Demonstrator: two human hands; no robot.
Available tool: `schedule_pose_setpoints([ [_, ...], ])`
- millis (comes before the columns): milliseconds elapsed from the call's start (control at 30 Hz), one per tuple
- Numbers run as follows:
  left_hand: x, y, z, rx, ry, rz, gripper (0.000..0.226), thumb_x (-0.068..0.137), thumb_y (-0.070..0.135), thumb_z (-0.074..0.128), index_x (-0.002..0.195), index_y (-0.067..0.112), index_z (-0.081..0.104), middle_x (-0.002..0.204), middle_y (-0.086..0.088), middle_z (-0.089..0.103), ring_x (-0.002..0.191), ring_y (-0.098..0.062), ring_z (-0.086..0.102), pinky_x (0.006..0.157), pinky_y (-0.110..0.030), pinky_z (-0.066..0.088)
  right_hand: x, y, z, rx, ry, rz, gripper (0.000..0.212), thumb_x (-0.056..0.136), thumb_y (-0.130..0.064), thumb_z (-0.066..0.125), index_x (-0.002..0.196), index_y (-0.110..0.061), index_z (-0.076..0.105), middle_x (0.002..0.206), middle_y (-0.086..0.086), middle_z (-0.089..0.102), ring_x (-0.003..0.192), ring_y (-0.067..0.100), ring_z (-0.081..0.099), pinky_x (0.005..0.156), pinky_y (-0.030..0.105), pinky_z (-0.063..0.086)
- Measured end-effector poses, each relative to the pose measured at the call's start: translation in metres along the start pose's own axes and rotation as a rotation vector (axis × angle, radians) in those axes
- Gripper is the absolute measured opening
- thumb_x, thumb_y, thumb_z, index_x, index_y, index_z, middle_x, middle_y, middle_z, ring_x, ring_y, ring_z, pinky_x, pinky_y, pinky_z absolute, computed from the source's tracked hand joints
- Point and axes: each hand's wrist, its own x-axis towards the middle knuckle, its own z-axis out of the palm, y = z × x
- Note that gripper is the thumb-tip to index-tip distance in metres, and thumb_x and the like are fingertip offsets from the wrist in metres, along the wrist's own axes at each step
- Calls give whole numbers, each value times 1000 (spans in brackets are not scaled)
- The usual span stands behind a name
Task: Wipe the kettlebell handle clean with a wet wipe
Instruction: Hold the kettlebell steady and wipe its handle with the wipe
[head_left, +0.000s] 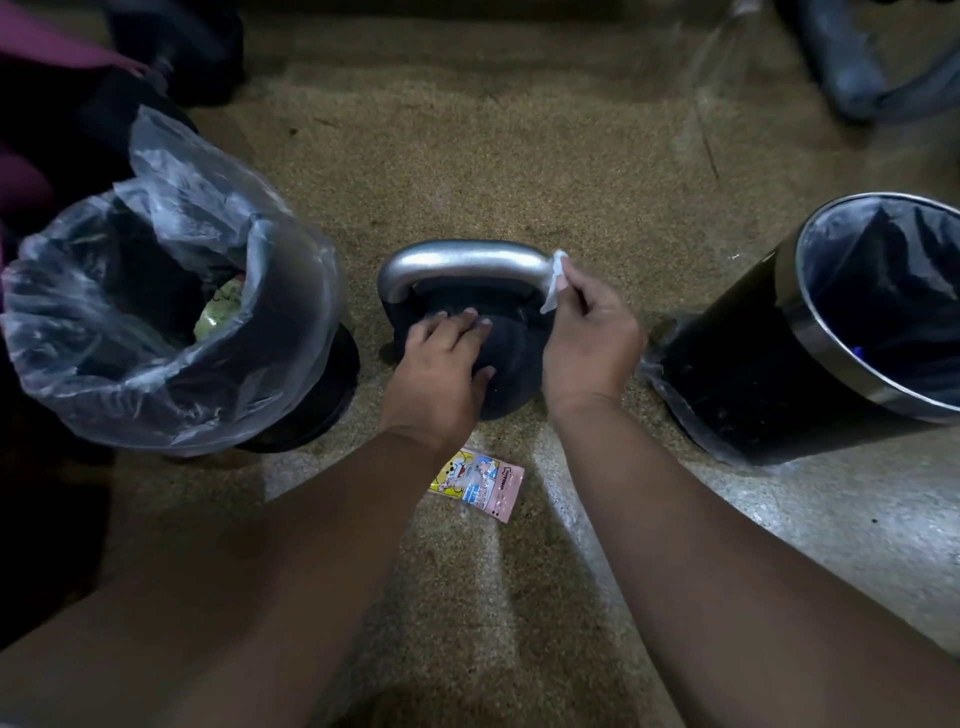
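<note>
On the floor, left hand (441, 364) flat on kettlebell (511, 358), right hand (589, 338) pinching wipe (555, 280) against handle (462, 265).

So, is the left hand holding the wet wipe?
No, the right hand pinches the wet wipe; the left hand rests on the kettlebell.

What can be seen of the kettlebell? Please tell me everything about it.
The kettlebell stands on the speckled floor, handle up. Its round body looks dark and matte; its handle is a silvery metal loop. The left hand rests on the body, and the right hand presses a white wet wipe against the handle's right end.
</note>
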Motion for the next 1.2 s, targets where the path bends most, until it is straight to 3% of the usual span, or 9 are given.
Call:
schedule_pose_setpoints([
  [133, -1, 0, -1, 4, 3, -12, 50, 89, 27, 65, 136, 14, 56, 142, -4, 51, 128, -30, 40, 110, -38, 38, -8, -1, -4, -40, 3, -43, 21, 87, -12, 67, 104, -19, 76, 98, -18, 69, 97, -1, 65, 93, 19, 49],
  [267, 0, 0, -1, -3, -4, -8, 50, 89, 27, 65, 136, 14, 56, 142, -3, 51, 128, -30, 40, 110, -37, 36, 1, -2, -2, 10, -8, 43, 20, 88, -14, 65, 104, -21, 76, 102, -15, 72, 98, -4, 65, 95, 21, 50],
  [400, -1, 0, 0, 2, 3, -18, 50, 89, 27, 65, 137, 15, 55, 143, -2, 50, 129, -30, 39, 110, -39, 38, -8, 0, -5, -80, 1, -86, 21, 86, -10, 67, 103, -18, 76, 102, -10, 72, 99, 2, 65, 94, 25, 50],
  [600, -1, 0, 1, -5, 3, -15, 51, 89, 27, 65, 137, 15, 55, 143, -2, 50, 128, -29, 39, 110, -38, 37, 3, -2, 0, -24, -22, 2, 21, 88, -15, 64, 105, -21, 75, 103, -14, 72, 99, -4, 65, 95, 25, 50],
  [700, -2, 0, 0, 0, 9, -13, 50, 89, 27, 65, 136, 15, 55, 143, -2, 50, 128, -28, 38, 109, -37, 38, -5, -5, -2, -79, -19, -87, 22, 87, -11, 65, 104, -19, 76, 102, -11, 73, 99, 1, 65, 94, 22, 50],
  [833, 0, 1, 1, 4, -5, -21, 50, 89, 27, 65, 136, 15, 55, 143, -1, 49, 129, -28, 38, 109, -37, 38, 4, -8, 2, -24, -7, 9, 20, 89, -16, 64, 103, -22, 76, 101, -14, 73, 97, -5, 65, 94, 19, 49],
  [1000, 0, -2, 2, 10, 3, 2, 50, 89, 27, 65, 136, 13, 55, 142, -4, 50, 127, -30, 40, 110, -38, 37, -8, -10, -2, -90, 9, -82, 20, 88, -11, 66, 103, -19, 76, 100, -10, 72, 94, -4, 63, 89, 4, 42],
  [1133, 1, -2, 3, 10, -7, -9, 51, 88, 27, 65, 136, 14, 55, 142, -4, 51, 126, -31, 40, 110, -39, 37, 7, -5, 2, -68, 4, 15, 20, 90, -19, 63, 104, -24, 76, 101, -15, 73, 97, -3, 65, 93, 22, 50],
  [1200, 1, -2, 3, 7, -3, -8, 51, 88, 27, 66, 135, 14, 56, 142, -4, 51, 126, -31, 41, 108, -40, 38, 2, -3, -1, -74, 5, -6, 20, 89, -16, 63, 104, -22, 76, 101, -12, 72, 97, -1, 65, 95, 25, 50],
])
